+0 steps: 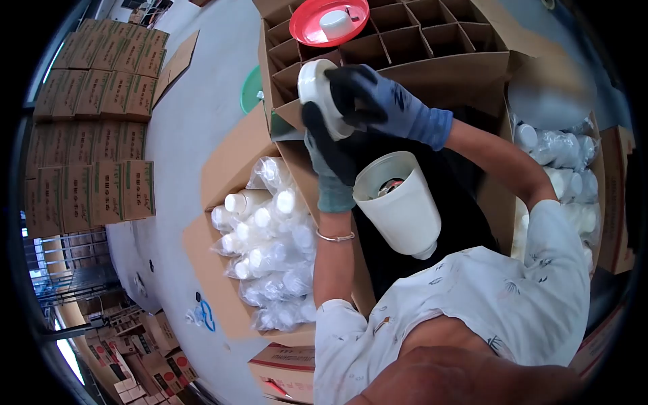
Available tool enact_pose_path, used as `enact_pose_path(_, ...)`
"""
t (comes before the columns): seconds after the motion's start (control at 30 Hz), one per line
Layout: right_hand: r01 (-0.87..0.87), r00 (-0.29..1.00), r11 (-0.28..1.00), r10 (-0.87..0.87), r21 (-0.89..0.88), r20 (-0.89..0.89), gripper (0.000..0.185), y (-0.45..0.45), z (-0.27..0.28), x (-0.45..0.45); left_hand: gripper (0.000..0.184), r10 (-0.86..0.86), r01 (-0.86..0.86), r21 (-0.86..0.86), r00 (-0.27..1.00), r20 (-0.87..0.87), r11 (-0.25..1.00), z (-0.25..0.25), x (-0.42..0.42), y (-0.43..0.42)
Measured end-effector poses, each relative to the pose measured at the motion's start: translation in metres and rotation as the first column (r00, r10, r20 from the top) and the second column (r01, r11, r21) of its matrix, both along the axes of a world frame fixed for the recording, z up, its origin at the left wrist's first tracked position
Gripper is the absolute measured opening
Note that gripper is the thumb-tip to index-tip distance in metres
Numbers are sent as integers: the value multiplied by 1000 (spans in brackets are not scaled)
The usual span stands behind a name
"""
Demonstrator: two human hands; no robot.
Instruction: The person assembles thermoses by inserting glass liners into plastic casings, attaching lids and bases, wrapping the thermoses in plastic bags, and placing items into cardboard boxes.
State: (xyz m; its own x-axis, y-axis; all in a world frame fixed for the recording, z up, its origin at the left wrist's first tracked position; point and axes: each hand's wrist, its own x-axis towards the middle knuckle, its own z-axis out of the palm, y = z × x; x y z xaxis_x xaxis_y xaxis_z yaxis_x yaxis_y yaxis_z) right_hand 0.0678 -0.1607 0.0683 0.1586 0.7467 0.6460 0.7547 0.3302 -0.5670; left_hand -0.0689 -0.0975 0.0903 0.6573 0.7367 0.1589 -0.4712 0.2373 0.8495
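Observation:
Both hands wear gloves with dark palms and fingers. My left hand [329, 152] is closed around the lower side of a round white cap-like part [322, 94], held over the edge of a divided carton. Against the other side of that part, my right hand [378, 101] has its fingers bent and pressed on it. A white translucent container [398, 206] lies tilted on the dark cloth of the lap, its wide open end towards the hands and something metallic and reddish inside. Its narrow end points at the white shirt.
A divided carton [432, 57] stands ahead with a red dish [329, 20] on it. Boxes of plastic-wrapped white bottles [277, 250] [567, 155] flank the lap. A green disc [251, 91] is on the floor. Stacked cartons [94, 128] stand far left.

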Motion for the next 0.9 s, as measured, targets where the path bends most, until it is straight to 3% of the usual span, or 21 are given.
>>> enact_pose_path(0.03, -272, 814, 962, 212, -31, -541, 53, 2, -6, 2, 52, 175, -100, 336, 964, -202, 936, -6, -6, -1)
enact_pose_path(0.07, -498, 326, 862, 284, 92, -902, 41, 4, -8, 4, 47, 256, -116, 612, 956, -145, 782, -3, -7, 0)
enact_pose_path(0.1, -630, -37, 738, 282, 242, -959, 37, -3, -12, 4, 43, 310, -118, 824, 948, -73, 554, 2, -8, 4)
enact_pose_path(0.13, -674, -373, 635, 149, 377, -916, 36, -10, -15, 5, 39, 335, -99, 954, 942, -2, 283, 2, -14, 5)
enact_pose_path(0.2, -644, 114, 764, 150, 42, -982, 34, -26, -39, 21, 49, 238, 65, 827, 943, -234, 558, -12, -35, 11)
enact_pose_path(0.23, -551, 344, 831, 146, -74, -927, 35, -34, -46, 32, 48, 209, 141, 811, 928, -308, 568, -13, -49, 15)
enact_pose_path(0.27, -418, 558, 889, 89, -186, -825, 35, -43, -52, 42, 48, 178, 217, 795, 910, -375, 566, -16, -61, 19)
enact_pose_path(0.33, -39, 903, 976, -57, -213, -426, 40, -49, -64, 54, 55, 27, 361, 735, 889, -458, 574, -44, -80, 21)
enact_pose_path(0.37, -137, 851, 949, -35, -285, -524, 36, -54, -60, 54, 51, -33, 442, 731, 865, -500, 520, -43, -80, 14)
enact_pose_path(0.43, -82, 805, 970, -71, -229, -590, 35, -60, -59, 22, 48, -85, 502, 757, 851, -518, 419, -40, -74, 3)
enact_pose_path(0.57, -322, 798, 873, 41, -367, -602, 50, -57, -40, -12, 46, -161, 536, 721, 836, -524, 440, -39, -73, -2)
enact_pose_path(0.63, -382, 820, 825, 95, -416, -565, 53, -52, -66, -20, 46, -154, 548, 691, 823, -547, 472, -45, -76, -6)
enact_pose_path(0.67, -367, 799, 843, 69, -394, -597, 39, -52, -65, -29, 46, -121, 534, 694, 826, -551, 483, -45, -77, -10)
enact_pose_path(0.73, -475, 761, 796, 158, -375, -629, 43, -50, -58, -33, 46, -55, 510, 695, 824, -565, 507, -44, -85, -25)
enact_pose_path(0.83, -743, 605, 578, 364, -338, -708, 47, -41, -55, -28, 53, 107, 525, 703, 760, -641, 481, -37, -100, -53)
enact_pose_path(0.9, -727, 660, 610, 492, -315, -569, 41, -38, -59, -28, 52, 160, 494, 726, 763, -626, 479, -42, -104, -53)
